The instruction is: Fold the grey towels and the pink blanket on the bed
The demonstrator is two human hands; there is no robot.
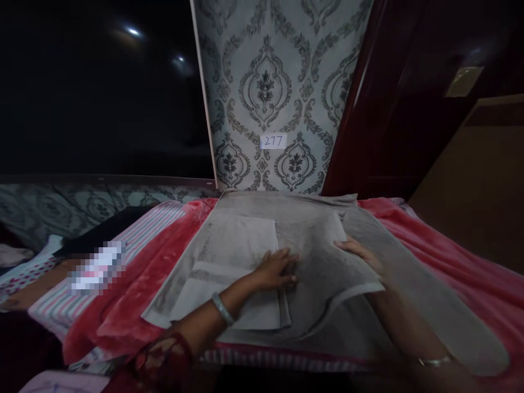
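A grey towel (241, 240) lies partly folded, with a pale strip across its left part. My left hand (278, 270), a bangle on its wrist, rests on the towel near the middle with its fingers spread. At the right, my right hand (362, 255) grips the edge of a raised flap (323, 262) of the same towel, thumb on top and the other fingers hidden behind it. The flap's lower edge curves up off the layer beneath. Under it spreads a larger grey cloth (434, 311).
Red plush blankets (139, 295) lie to the left and right, over a striped sheet (158, 226). A blurred-out item (96, 270) sits at the left. Behind stand a patterned wall (266, 98) with a "277" label (273, 141), a dark television (102, 93) and a dark red door (393, 98).
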